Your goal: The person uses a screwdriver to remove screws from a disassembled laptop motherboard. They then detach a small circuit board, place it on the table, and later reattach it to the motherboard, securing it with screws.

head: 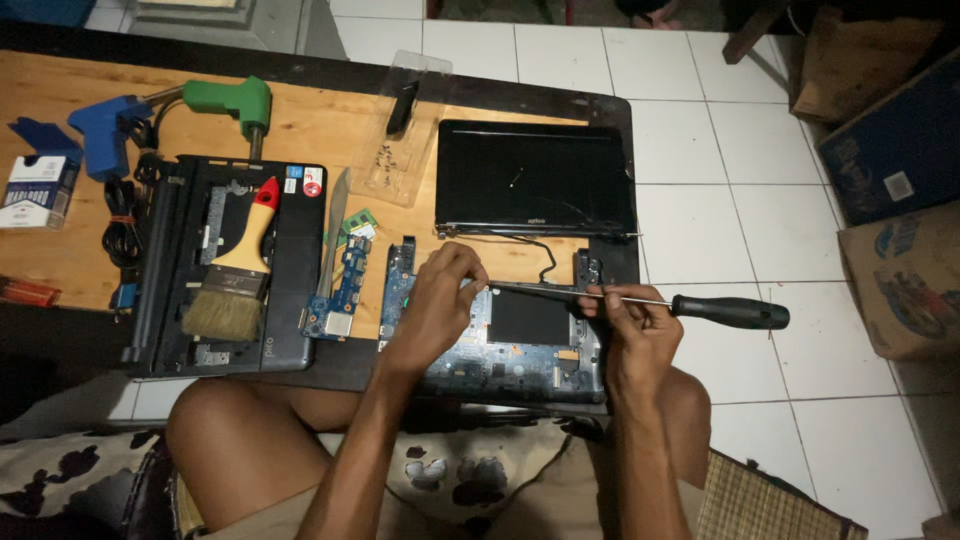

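Looking down, we see our left hand (440,300) with its grip pinched together over the top edge of the laptop base (500,335), on something too small to tell. That base lies open at the near edge of the table (320,125), just above our knees, its blue board and dark square patch exposed. Our right hand (632,325) has its grip pinching the metal shaft of a screwdriver (640,302), which lies nearly level across the base, its tip pointing toward the left hand and its dark green handle sticking out past the table over the white tiled floor (720,130). Behind the base lies the detached screen (535,180), face up and black, a thin cable trailing from its hinge edge toward the base. To the left sit small green and blue circuit boards (345,270), then a dark laptop cover (225,270) with a brush (240,270) resting on it, red at the handle end. Farther back we see a clear plastic tray (400,130), a green tool (235,102) and a blue tool (105,130), with a small box (35,192) at the far left. Cardboard boxes (895,230) stand on the floor to the right.
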